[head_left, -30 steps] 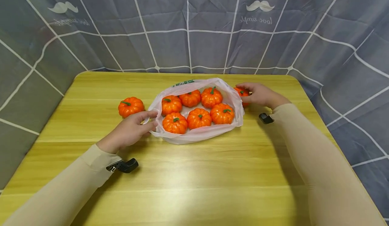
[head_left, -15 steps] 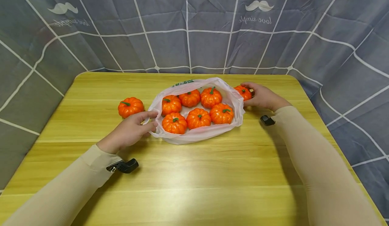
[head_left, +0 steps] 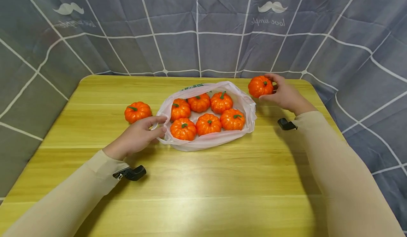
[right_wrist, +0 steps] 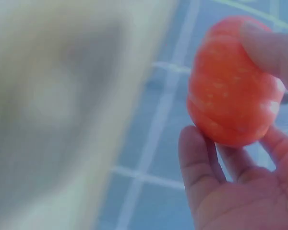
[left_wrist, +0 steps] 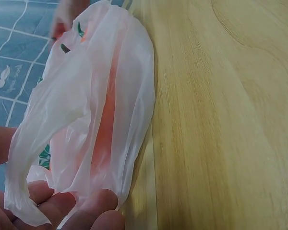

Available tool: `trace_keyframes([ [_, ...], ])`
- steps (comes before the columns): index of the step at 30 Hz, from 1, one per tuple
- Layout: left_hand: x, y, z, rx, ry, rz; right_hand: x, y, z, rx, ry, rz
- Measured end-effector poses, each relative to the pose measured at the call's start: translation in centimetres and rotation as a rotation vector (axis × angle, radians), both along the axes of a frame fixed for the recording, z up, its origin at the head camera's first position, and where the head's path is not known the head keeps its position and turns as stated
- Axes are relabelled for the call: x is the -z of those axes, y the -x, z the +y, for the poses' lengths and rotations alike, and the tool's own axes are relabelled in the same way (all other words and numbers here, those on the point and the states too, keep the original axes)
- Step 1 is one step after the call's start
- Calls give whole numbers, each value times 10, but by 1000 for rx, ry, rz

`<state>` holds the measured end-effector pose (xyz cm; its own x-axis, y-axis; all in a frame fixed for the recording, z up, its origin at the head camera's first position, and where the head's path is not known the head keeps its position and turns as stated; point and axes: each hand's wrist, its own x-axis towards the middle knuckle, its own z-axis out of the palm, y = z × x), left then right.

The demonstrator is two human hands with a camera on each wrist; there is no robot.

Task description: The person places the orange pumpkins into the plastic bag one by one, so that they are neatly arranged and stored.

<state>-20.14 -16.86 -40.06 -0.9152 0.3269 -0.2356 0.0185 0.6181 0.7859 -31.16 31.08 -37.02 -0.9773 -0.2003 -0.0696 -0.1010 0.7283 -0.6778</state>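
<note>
A white plastic bag [head_left: 206, 143] lies with its mouth spread wide on the table, and several small orange pumpkins [head_left: 208, 123] with green stems sit inside. At the bag's left end my left hand [head_left: 135, 138] holds the rim; in the left wrist view a bag handle [left_wrist: 48, 124] loops by its fingers. My right hand [head_left: 287, 95] grips another orange pumpkin [head_left: 259, 86] above the table, just right of the bag. The right wrist view has this pumpkin [right_wrist: 233, 86] between the thumb and fingers. One more pumpkin [head_left: 137, 112] rests on the table behind my left hand.
Light wood makes up the tabletop [head_left: 197, 187], whose back edge meets a grey-blue curtain [head_left: 219, 49] with white grid lines. The curtain also stands along both sides. A black device [head_left: 129, 173] sits at the left wrist, another [head_left: 287, 124] at the right.
My right hand has lifted the pumpkin off the table beside the bag and moved it slightly right and away. The left hand and the bag stay almost in place.
</note>
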Motion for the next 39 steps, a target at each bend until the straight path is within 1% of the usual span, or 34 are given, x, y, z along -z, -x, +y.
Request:
trace_keyframes([
  [2,0,0,1,1,-3,8,-15,-5,-9,-9,30,63],
  [4,0,0,2,1,-2,16,-29,-13,-25,-40,49,104],
  [6,-1,1,3,2,2,19,-39,-21,-45,-98,51,122],
  [8,-1,1,4,2,4,16,-43,-28,-68,-175,70,114],
  [11,-3,1,5,0,4,13,-39,-36,-102,-288,65,92],
  [14,-4,-1,5,-1,-4,17,-31,-39,-132,-358,-10,76],
  [18,-5,-2,6,5,-12,23,-18,-40,-161,-386,-155,73],
  [22,-4,-2,6,5,-9,34,-10,-41,-180,-398,-221,51],
  [28,-4,-1,6,-6,-9,45,-8,-44,-193,-400,-270,8],
  [35,-6,-2,5,-2,21,81,-5,-44,-191,-407,-299,0],
  [39,-7,-2,3,-10,15,93,-3,-44,-190,-414,-292,-1],
])
